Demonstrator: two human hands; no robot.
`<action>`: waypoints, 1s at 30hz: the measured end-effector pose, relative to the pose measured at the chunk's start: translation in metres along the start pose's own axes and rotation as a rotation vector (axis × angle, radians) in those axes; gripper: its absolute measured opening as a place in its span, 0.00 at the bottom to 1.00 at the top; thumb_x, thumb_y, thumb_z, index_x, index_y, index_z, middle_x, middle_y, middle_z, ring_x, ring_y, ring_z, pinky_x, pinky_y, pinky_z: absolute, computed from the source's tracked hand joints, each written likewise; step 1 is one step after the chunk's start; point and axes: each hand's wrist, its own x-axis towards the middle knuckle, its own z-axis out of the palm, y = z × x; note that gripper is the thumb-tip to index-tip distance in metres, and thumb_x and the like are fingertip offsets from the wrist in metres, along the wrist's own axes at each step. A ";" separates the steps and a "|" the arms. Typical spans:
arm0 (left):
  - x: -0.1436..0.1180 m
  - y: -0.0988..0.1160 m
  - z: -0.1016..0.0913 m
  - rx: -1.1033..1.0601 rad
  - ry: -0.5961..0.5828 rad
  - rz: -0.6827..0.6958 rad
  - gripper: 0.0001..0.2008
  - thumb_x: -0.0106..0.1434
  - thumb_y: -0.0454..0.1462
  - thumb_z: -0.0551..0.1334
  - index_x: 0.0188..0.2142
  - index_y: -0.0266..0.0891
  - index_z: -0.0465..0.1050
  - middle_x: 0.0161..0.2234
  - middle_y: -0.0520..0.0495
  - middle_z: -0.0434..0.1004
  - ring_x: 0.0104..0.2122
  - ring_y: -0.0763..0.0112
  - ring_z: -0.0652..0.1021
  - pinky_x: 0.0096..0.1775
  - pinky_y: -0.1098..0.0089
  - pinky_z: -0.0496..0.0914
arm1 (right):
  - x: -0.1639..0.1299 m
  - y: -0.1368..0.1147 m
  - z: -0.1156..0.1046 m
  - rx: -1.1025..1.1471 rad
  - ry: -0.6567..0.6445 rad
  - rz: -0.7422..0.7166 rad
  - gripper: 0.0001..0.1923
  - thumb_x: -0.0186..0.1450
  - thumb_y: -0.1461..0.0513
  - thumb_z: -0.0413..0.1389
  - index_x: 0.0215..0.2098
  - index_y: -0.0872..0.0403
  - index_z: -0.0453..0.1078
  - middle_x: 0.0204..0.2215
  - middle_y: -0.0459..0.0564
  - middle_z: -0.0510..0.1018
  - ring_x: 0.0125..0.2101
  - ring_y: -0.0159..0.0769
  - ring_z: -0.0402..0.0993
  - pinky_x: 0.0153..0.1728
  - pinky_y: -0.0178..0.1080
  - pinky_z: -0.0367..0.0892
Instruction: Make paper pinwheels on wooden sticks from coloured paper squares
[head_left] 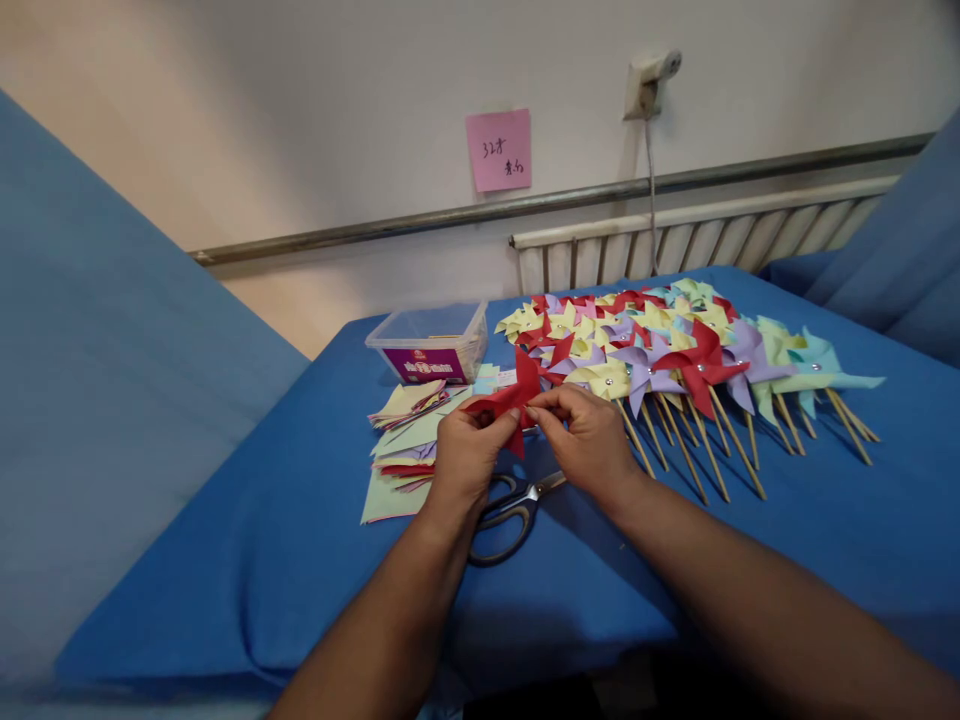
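Note:
My left hand (466,452) and my right hand (589,438) both pinch a red paper pinwheel piece (510,398) just above the blue table (825,540). Its folded points stick up between my fingertips. Grey-handled scissors (510,510) lie on the cloth right under my hands. A stack of cut coloured paper squares (405,440) sits to the left of my left hand. Behind and to the right lies a row of several finished pinwheels (675,350) in red, yellow, purple and mint, on wooden sticks.
A clear plastic box (431,343) with a purple label stands at the table's back left. A pink note (499,150) is stuck on the wall, beside a wall socket (649,80) with a cord. A radiator (697,235) runs behind the table. Blue-covered surfaces flank both sides.

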 end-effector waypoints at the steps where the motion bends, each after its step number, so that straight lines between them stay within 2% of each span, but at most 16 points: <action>1: 0.000 0.000 0.000 0.000 -0.004 -0.004 0.13 0.43 0.37 0.72 0.31 0.35 0.80 0.30 0.46 0.81 0.26 0.70 0.77 0.32 0.71 0.69 | 0.000 0.000 0.000 -0.003 0.000 0.002 0.06 0.64 0.61 0.55 0.33 0.51 0.74 0.30 0.48 0.79 0.33 0.36 0.75 0.36 0.38 0.67; 8: -0.001 -0.001 0.000 -0.072 -0.025 -0.060 0.15 0.43 0.38 0.72 0.32 0.34 0.80 0.31 0.44 0.82 0.29 0.66 0.78 0.33 0.70 0.70 | -0.001 -0.001 0.000 0.020 0.005 0.003 0.06 0.64 0.61 0.56 0.33 0.52 0.75 0.30 0.48 0.79 0.32 0.36 0.75 0.36 0.38 0.68; 14: -0.002 0.000 0.001 -0.053 -0.025 -0.041 0.17 0.43 0.38 0.73 0.35 0.35 0.80 0.34 0.43 0.82 0.32 0.64 0.79 0.34 0.69 0.70 | -0.001 -0.001 0.000 0.036 0.013 -0.013 0.06 0.64 0.61 0.56 0.33 0.52 0.75 0.30 0.47 0.79 0.32 0.35 0.75 0.36 0.37 0.68; 26: -0.010 0.005 0.002 0.289 0.039 0.187 0.07 0.49 0.35 0.67 0.30 0.36 0.77 0.24 0.52 0.77 0.24 0.73 0.74 0.29 0.73 0.67 | -0.002 -0.002 0.001 0.051 0.033 0.001 0.04 0.63 0.63 0.57 0.32 0.52 0.75 0.29 0.46 0.79 0.30 0.35 0.74 0.33 0.37 0.67; 30: -0.013 0.006 0.002 0.368 0.038 0.277 0.05 0.51 0.34 0.65 0.30 0.37 0.77 0.26 0.52 0.78 0.27 0.72 0.75 0.32 0.73 0.68 | -0.001 -0.001 0.002 0.134 0.026 0.053 0.04 0.62 0.63 0.58 0.31 0.51 0.75 0.27 0.45 0.78 0.29 0.35 0.74 0.32 0.37 0.67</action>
